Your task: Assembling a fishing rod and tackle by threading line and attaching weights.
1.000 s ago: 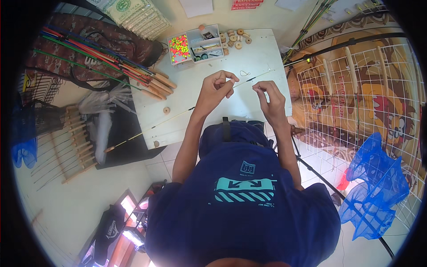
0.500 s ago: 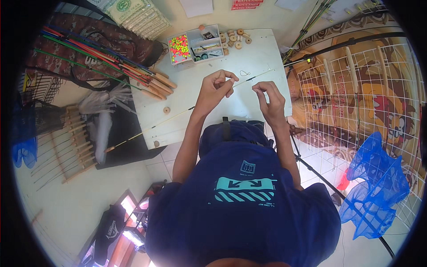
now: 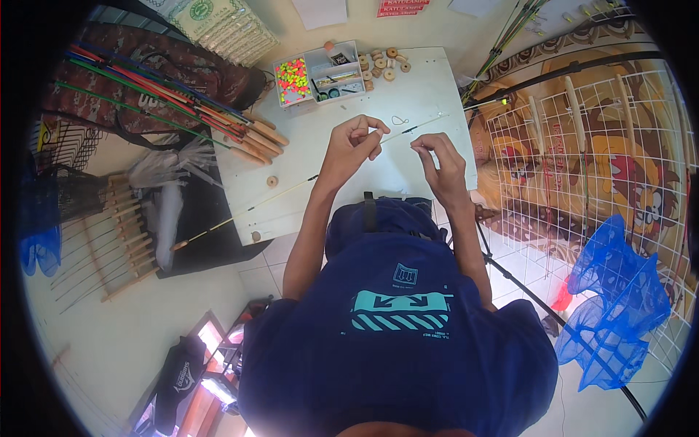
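A slim pale fishing rod [image 3: 284, 193] with dark bands runs slantwise over the white table, from a handle at the lower left up to the right. My left hand [image 3: 354, 148] is closed around it, thumb and forefinger pressed together beside a dark band. To its right, my right hand [image 3: 445, 171] is held up off the tabletop in a pinch, fingertips a little below the rod. Whatever sits between those fingertips is too fine to see. A small loop of pale cord [image 3: 400, 120] lies just beyond the rod.
Behind my hands, the white table [image 3: 291, 135] bears a divided tray [image 3: 331, 52] of bright beads and several wooden spools [image 3: 389, 74]. Rods with wooden handles [image 3: 258, 142] overhang its left side. A white wire grid [image 3: 568, 167] and blue nets [image 3: 611, 306] stand right.
Almost nothing differs. The picture has shifted very slightly, and both hands keep their grip and place by the rod.
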Available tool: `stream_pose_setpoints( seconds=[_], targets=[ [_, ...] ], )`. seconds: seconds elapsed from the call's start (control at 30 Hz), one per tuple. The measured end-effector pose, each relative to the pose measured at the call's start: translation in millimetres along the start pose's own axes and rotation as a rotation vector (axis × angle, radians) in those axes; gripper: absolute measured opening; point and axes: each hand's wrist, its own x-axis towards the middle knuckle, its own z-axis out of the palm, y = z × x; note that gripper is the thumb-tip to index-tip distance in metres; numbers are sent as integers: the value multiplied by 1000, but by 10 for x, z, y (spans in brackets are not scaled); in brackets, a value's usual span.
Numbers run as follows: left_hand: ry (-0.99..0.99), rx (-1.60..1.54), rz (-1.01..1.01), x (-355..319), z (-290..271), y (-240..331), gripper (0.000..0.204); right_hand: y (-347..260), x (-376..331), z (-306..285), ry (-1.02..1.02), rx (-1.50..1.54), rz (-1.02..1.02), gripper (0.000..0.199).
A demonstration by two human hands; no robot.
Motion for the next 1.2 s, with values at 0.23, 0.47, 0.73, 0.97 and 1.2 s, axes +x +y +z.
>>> stream_pose_setpoints(
  seconds=[0.23,0.47,0.73,0.97,1.2],
  targets=[
    [-10,-4,8,-8,1,1,39,-1,8,2,5,-4,1,12],
    [-6,2,12,-7,6,12,39,-11,6,-2,14,-3,3,12],
    [-3,1,11,-15,11,19,39,8,-20,15,55,-7,-1,13],
    [-4,-9,10,-16,21,26,39,14,-29,34,79,-16,-1,14],
    [-16,-26,7,-9,6,-18,32,19,-2,74,163,-57,-103,16]
  ],
)
